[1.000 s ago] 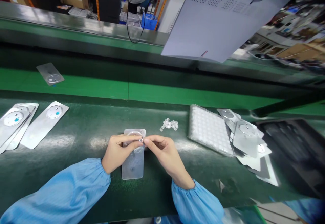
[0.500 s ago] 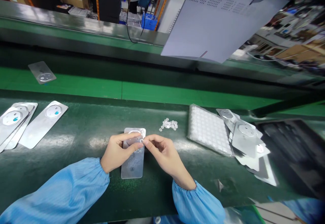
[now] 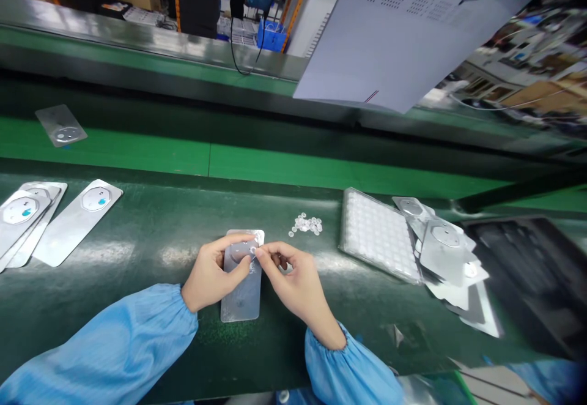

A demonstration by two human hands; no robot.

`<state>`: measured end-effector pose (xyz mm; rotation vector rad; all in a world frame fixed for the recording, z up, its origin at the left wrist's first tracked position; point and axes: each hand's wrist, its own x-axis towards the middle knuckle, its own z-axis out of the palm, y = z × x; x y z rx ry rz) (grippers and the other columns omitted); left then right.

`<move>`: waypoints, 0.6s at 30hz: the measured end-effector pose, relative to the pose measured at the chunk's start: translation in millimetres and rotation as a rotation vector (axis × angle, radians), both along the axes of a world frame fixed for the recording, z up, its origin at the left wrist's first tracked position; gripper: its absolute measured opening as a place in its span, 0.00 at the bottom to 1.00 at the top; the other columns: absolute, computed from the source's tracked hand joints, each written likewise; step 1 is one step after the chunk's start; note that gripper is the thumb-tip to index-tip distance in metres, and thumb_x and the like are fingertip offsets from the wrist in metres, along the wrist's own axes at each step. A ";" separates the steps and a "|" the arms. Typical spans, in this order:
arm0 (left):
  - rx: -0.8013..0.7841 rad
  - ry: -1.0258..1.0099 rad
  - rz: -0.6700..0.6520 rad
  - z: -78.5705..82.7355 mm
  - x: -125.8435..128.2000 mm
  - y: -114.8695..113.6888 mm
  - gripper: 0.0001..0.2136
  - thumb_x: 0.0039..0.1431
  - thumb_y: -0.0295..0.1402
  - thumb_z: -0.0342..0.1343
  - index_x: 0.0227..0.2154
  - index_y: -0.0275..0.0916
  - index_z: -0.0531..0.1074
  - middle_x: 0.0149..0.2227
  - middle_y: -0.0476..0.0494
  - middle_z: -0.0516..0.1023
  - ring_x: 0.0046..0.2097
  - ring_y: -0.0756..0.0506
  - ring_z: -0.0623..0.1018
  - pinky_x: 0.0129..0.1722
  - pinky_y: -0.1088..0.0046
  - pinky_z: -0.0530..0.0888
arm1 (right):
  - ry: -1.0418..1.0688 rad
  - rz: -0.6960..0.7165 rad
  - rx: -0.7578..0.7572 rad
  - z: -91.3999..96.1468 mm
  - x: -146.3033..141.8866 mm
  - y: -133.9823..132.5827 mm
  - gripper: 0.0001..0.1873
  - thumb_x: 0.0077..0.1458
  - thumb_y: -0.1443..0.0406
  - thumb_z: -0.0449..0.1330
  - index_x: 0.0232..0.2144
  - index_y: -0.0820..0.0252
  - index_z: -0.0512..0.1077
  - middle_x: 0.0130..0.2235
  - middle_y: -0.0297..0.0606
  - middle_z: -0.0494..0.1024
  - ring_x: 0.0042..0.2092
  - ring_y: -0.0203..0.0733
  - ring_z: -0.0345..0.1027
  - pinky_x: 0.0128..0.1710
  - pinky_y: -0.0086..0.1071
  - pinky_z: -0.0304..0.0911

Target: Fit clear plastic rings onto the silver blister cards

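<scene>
A thin silver-grey plate (image 3: 241, 301) with rounded corners, shaped like a phone back, lies on the green bench in front of me. My left hand (image 3: 220, 273) steadies it from the left, index finger across its top end and thumb bent onto its face. My right hand (image 3: 288, 273) pinches a small clear ring (image 3: 252, 250) at the plate's upper right, between thumb and index finger. The fingertips partly cover the ring, and I cannot tell whether it touches the plate. A loose group of similar clear rings (image 3: 306, 224) lies beyond my right hand.
Several silver plates with blue marks (image 3: 77, 224) lie at left. A clear tray of white round pieces (image 3: 380, 234) stands at right, beside piled plates (image 3: 447, 252) and a black tray (image 3: 518, 276). One plate (image 3: 61, 126) rests on the far green strip. A white panel (image 3: 367, 44) hangs above.
My left thumb has drawn back a little to the left from the ring. The right hand still pinches at the plate's upper right, its forearm shifted slightly left.
</scene>
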<state>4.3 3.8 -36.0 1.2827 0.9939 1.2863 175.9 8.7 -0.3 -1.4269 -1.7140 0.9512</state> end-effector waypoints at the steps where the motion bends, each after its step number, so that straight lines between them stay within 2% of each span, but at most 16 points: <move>1: 0.002 0.002 0.003 0.7 0.1 0.0 0.15 0.59 0.27 0.63 0.49 0.36 0.79 0.50 0.35 0.83 0.48 0.40 0.83 0.47 0.68 0.81 | -0.004 -0.005 0.004 0.0 -0.8 -0.1 0.14 0.63 0.56 0.60 0.31 0.59 0.79 0.25 0.33 0.73 0.28 0.37 0.61 0.29 0.31 0.57; 3: -0.005 -0.001 0.011 2.6 0.3 -0.4 0.14 0.58 0.27 0.63 0.48 0.36 0.80 0.52 0.35 0.82 0.49 0.40 0.83 0.48 0.68 0.80 | -0.016 -0.018 0.018 0.5 -2.5 -0.4 0.14 0.62 0.57 0.60 0.31 0.58 0.79 0.26 0.34 0.75 0.28 0.38 0.62 0.29 0.32 0.58; 5: -0.055 -0.030 -0.002 4.9 0.3 -1.1 0.15 0.58 0.29 0.64 0.49 0.36 0.79 0.50 0.35 0.82 0.47 0.41 0.83 0.44 0.70 0.80 | -0.028 -0.030 0.040 1.3 -3.9 -1.0 0.13 0.62 0.57 0.61 0.30 0.58 0.79 0.26 0.35 0.76 0.28 0.38 0.63 0.29 0.32 0.58; 7: -0.142 -0.089 -0.035 7.7 0.0 -2.1 0.22 0.60 0.31 0.64 0.58 0.37 0.74 0.42 0.38 0.84 0.38 0.45 0.83 0.36 0.74 0.79 | -0.030 -0.043 0.047 2.4 -4.6 -1.8 0.13 0.61 0.57 0.62 0.29 0.58 0.79 0.25 0.35 0.76 0.27 0.38 0.63 0.28 0.32 0.58; 10: -0.256 -0.202 -0.072 12.2 -1.1 -3.7 0.44 0.60 0.34 0.66 0.73 0.43 0.48 0.31 0.47 0.82 0.27 0.49 0.78 0.28 0.77 0.75 | 0.010 -0.066 -0.001 3.6 -3.6 -1.2 0.16 0.59 0.54 0.64 0.25 0.58 0.76 0.21 0.33 0.72 0.23 0.36 0.61 0.24 0.31 0.56; 12: -0.292 -0.258 -0.064 14.7 -1.8 -4.1 0.53 0.58 0.35 0.68 0.74 0.45 0.34 0.29 0.50 0.81 0.26 0.50 0.77 0.27 0.78 0.74 | 0.060 -0.076 -0.055 2.8 -1.8 1.6 0.20 0.57 0.51 0.67 0.23 0.57 0.71 0.21 0.32 0.71 0.22 0.35 0.61 0.23 0.30 0.56; 13: -0.301 -0.279 -0.051 15.5 -2.0 -3.9 0.55 0.57 0.36 0.69 0.74 0.45 0.32 0.28 0.52 0.80 0.26 0.51 0.77 0.27 0.78 0.74 | 0.102 -0.072 -0.093 1.7 -0.9 3.8 0.20 0.55 0.50 0.69 0.24 0.58 0.70 0.21 0.32 0.72 0.22 0.35 0.62 0.22 0.29 0.56; 15: -0.328 -0.296 -0.033 15.9 -2.3 -2.4 0.55 0.56 0.37 0.70 0.74 0.45 0.34 0.27 0.54 0.79 0.25 0.52 0.76 0.27 0.79 0.74 | 0.217 -0.022 -0.211 -2.2 0.9 8.6 0.21 0.52 0.48 0.71 0.28 0.58 0.71 0.23 0.32 0.73 0.22 0.35 0.63 0.22 0.29 0.58; 18: -0.391 -0.293 -0.034 15.1 -2.7 2.0 0.51 0.55 0.39 0.71 0.74 0.40 0.44 0.26 0.54 0.78 0.25 0.52 0.76 0.26 0.79 0.74 | 0.367 0.084 -0.332 -11.3 3.2 13.3 0.26 0.56 0.42 0.65 0.31 0.59 0.74 0.22 0.32 0.73 0.21 0.36 0.65 0.20 0.29 0.61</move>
